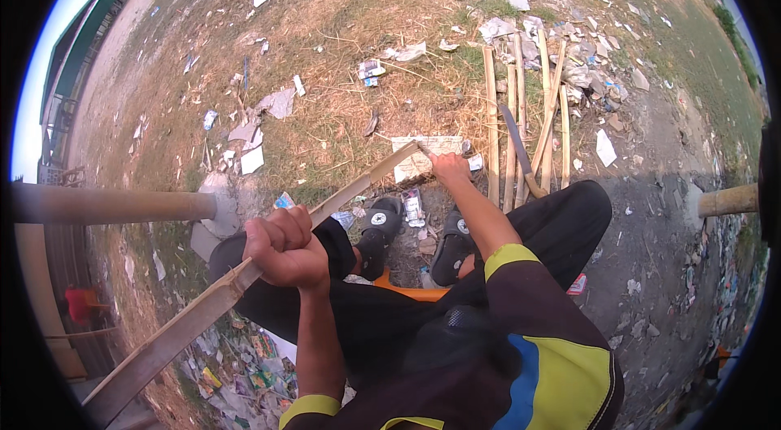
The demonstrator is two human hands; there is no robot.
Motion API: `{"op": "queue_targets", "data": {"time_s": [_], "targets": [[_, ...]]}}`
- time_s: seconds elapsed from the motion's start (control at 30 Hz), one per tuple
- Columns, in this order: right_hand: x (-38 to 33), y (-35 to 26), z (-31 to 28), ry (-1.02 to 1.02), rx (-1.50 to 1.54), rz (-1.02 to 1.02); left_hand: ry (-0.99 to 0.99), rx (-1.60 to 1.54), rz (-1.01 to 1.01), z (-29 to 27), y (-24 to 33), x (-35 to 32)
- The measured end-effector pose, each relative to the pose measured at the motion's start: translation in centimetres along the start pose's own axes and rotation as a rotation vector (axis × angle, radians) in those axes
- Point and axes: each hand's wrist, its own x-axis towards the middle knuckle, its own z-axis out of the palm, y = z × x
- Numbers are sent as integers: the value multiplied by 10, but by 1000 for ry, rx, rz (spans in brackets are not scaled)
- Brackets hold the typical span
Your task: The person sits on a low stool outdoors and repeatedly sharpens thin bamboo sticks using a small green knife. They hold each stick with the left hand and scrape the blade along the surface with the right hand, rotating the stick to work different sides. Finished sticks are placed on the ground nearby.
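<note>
A long split bamboo strip (215, 300) runs slantwise from the lower left up to the middle, its pale inner side facing up. My left hand (289, 247) is closed round it in a fist, above my left knee. Beyond my feet, my right hand (451, 168) is closed at the strip's far end. A small dark bit shows between those fingers and the bamboo tip; what it is I cannot make out. Under the tip lies a pale flat slab (407, 170) on the ground. A curved machete (514, 137) rests on several bamboo pieces (492, 121) to the right.
I sit low on an orange seat (411, 292), legs apart, in dark sandals (380, 227). Upright bamboo posts stand left (122, 206) and right (726, 200). Paper and plastic litter (277, 103) is strewn over dry grass. A red object (81, 305) stands far left.
</note>
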Motion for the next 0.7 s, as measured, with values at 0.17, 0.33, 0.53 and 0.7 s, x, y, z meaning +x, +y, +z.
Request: {"op": "queue_targets", "data": {"time_s": [0.17,0.33,0.53,0.7], "targets": [[-11,-3,-15,-50,102,-39,0,-58,-21,-11,0,9],[-39,-35,-77,90,440,-36,-362,-184,-36,-22,-1,15],[-134,-78,-119,18,545,-346,-491,-121,-34,-19,7,17],[-126,-63,-105,22,488,-285,-603,-134,-71,-16,9,20]]}}
